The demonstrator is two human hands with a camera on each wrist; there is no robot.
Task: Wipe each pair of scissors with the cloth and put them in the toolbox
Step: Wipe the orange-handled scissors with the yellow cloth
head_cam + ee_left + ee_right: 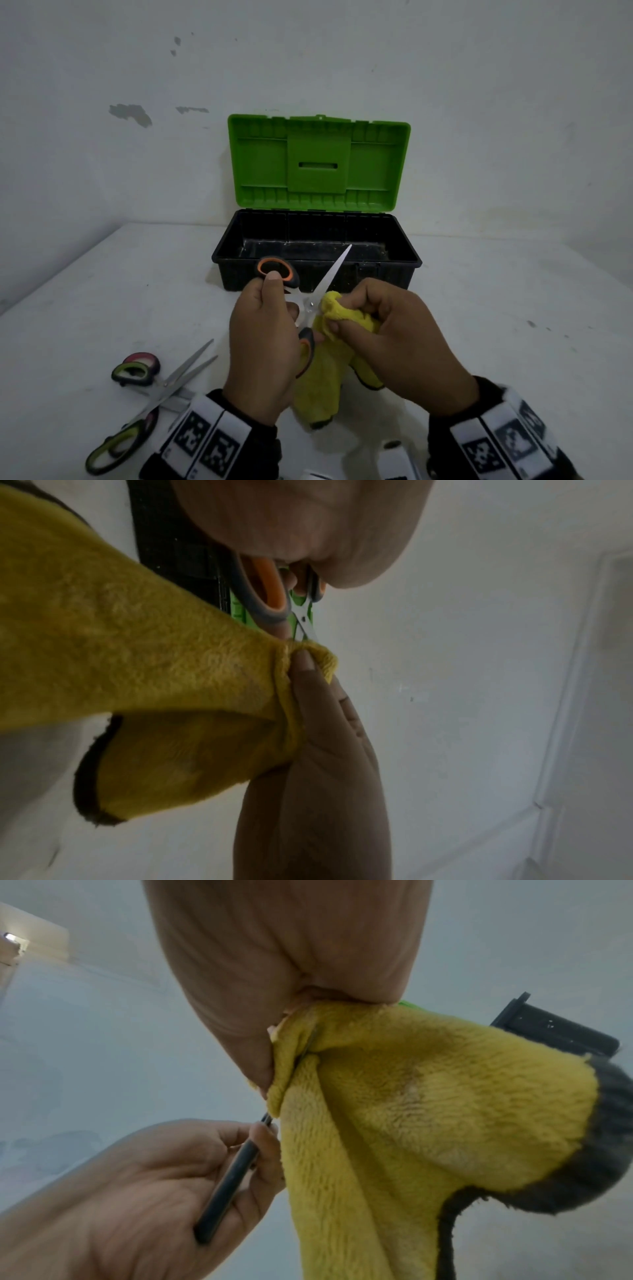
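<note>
My left hand [270,318] grips the black-and-orange handles of a pair of scissors [327,277], blades spread apart, one blade pointing up toward the toolbox. My right hand [370,315] pinches a yellow cloth [329,373] around the other blade near the pivot; that blade is hidden inside the cloth. The left wrist view has the orange handle [270,588] above the bunched cloth [137,656]. In the right wrist view the cloth [428,1096] hangs from my fingers and my left hand [192,1164] holds the dark handle. The toolbox [317,253], black with a raised green lid, stands open behind.
Two more pairs of scissors with green-and-black [137,373] and pink handles lie crossed on the white table [513,325] at the lower left. A white wall rises right behind the toolbox. A white object [394,459] sits at the bottom edge.
</note>
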